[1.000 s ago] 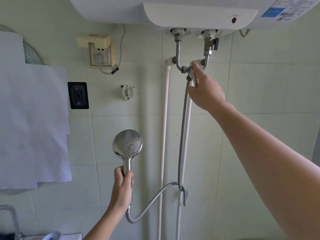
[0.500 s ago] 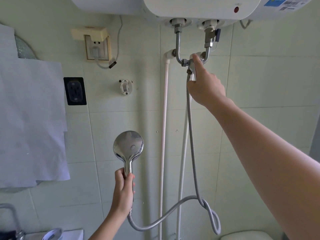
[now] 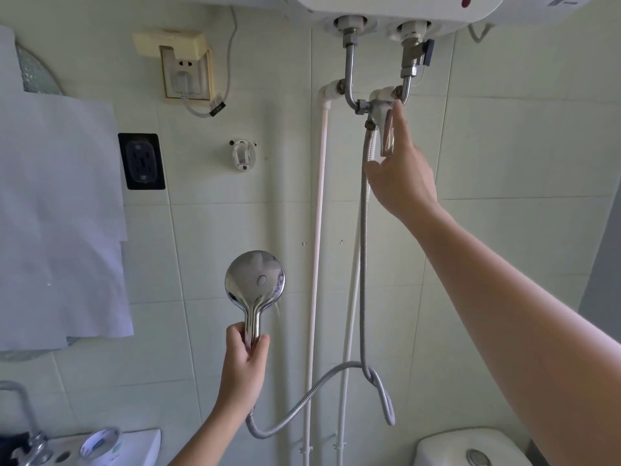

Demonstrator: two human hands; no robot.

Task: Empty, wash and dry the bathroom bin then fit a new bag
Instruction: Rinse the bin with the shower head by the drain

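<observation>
Directly under the water heater point(image 3: 403, 8), on the tiled wall: mixer valve point(image 3: 378, 102), taken as reference for all positions below. Hanging from the valve, pointing down: chrome lever point(image 3: 386, 132). Raised to the valve from lower right: right hand point(image 3: 400, 178), index finger straight and pointing up, lying against the right side of the lever with its tip at the valve body; thumb held out to the left just below the lever; remaining fingers hidden behind the palm. No wrap around the lever visible. Well below the valve and to its left: shower head point(image 3: 255, 284), upright, chrome back toward the camera, round face toward the wall. Clamped round the handle under the head: left hand point(image 3: 245, 361), fingers and thumb curled tight on the stem. Running down from the valve: metal hose point(image 3: 362, 264), looped once low on the wall, then sweeping left and up to the handle base. Just left of the valve: white pipe point(image 3: 319, 230), vertical. Farther left, slightly lower: shower bracket point(image 3: 243, 155), holding nothing. Upper left of the valve: wall socket point(image 3: 186, 74) with plug and cord inserted. Left and below that: black socket point(image 3: 141, 161). At far left: white sheet point(image 3: 60, 213) hanging on the wall. Far below the valve, right: toilet cistern point(image 3: 470, 443). Far below, left: basin point(image 3: 137, 443) with tap point(image 3: 20, 415). Bin: outside this view, position cannot be told.
</observation>
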